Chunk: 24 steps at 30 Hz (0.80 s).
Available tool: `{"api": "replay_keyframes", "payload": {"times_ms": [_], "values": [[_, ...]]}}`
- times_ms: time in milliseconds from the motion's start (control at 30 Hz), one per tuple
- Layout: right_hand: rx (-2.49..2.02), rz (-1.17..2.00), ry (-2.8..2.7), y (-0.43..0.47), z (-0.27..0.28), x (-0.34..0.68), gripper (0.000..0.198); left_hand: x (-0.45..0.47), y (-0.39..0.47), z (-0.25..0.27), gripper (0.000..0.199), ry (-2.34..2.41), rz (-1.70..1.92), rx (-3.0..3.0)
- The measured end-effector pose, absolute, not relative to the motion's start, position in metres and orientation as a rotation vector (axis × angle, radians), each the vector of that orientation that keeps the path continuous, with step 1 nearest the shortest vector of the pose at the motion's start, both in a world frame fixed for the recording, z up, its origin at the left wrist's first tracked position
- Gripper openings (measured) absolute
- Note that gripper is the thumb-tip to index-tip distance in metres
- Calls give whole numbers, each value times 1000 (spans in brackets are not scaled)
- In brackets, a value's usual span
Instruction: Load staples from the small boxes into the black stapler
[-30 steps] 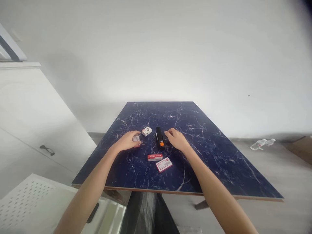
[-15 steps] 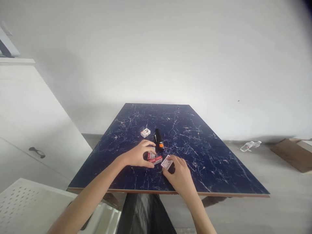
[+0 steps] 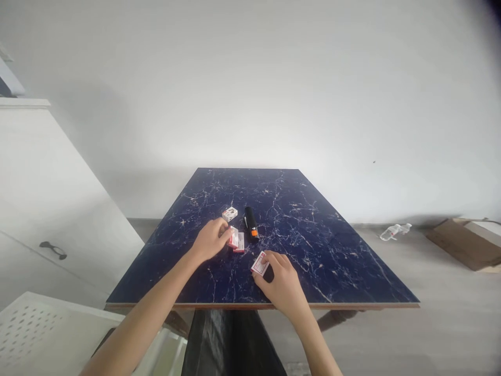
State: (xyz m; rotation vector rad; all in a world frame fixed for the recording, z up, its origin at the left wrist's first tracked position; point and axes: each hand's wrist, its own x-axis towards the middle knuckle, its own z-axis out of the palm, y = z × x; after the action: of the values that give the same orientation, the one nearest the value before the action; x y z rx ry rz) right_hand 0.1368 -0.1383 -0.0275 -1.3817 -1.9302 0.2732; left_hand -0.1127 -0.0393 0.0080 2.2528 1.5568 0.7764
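Observation:
My left hand (image 3: 211,239) is closed on a small red-and-white box (image 3: 234,236), gripping its left side. Right beside and partly behind that lies another red-and-white box (image 3: 240,244) on the blue marbled table (image 3: 297,224). My right hand (image 3: 282,279) pinches a small white box with a red border (image 3: 259,262) between thumb and fingers, low over the near part of the table. A black stapler with an orange patch (image 3: 250,223) lies between and beyond my hands. Just past my left fingertips sits a white box with a dark picture (image 3: 229,213).
A white cabinet with a dark handle (image 3: 54,249) stands at the left, with a perforated white surface (image 3: 27,324) below it. On the floor at the right are clear plastic bottles (image 3: 393,232) and a cardboard box (image 3: 456,243). A wall rises behind the table.
My left hand has moved away from me and left, closing on a red-and-white box and shifting it up against the other. My right hand keeps its box with little movement.

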Motion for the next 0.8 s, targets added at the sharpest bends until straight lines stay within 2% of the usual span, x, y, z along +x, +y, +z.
{"api": "replay_keyframes", "payload": {"times_ms": [67, 200, 233, 300, 433, 633, 800], "values": [[-1371, 264, -1960, -139, -28, 136, 15, -123, -37, 9, 45, 1419, 752, 2211], [-1366, 245, -2013, -137, -25, 131, 18, -139, -35, 7, 93, 1191, 536, 2279], [-1370, 229, -2027, -136, -24, 130, 20, -141, -35, 6, 99, 1186, 503, 2277], [-1381, 183, -2055, -133, -22, 125, 22, -142, -35, 3, 96, 1211, 506, 2254], [-1386, 94, -2098, -131, -21, 118, 20, -131, -34, 2, 80, 1224, 763, 2265], [-1368, 72, -2107, -136, -23, 117, 33, -114, -34, -2, 97, 1179, 595, 2318], [-1327, 183, -2111, -132, -19, 119, 29, -113, -38, -5, 103, 1255, 614, 2249]]}}
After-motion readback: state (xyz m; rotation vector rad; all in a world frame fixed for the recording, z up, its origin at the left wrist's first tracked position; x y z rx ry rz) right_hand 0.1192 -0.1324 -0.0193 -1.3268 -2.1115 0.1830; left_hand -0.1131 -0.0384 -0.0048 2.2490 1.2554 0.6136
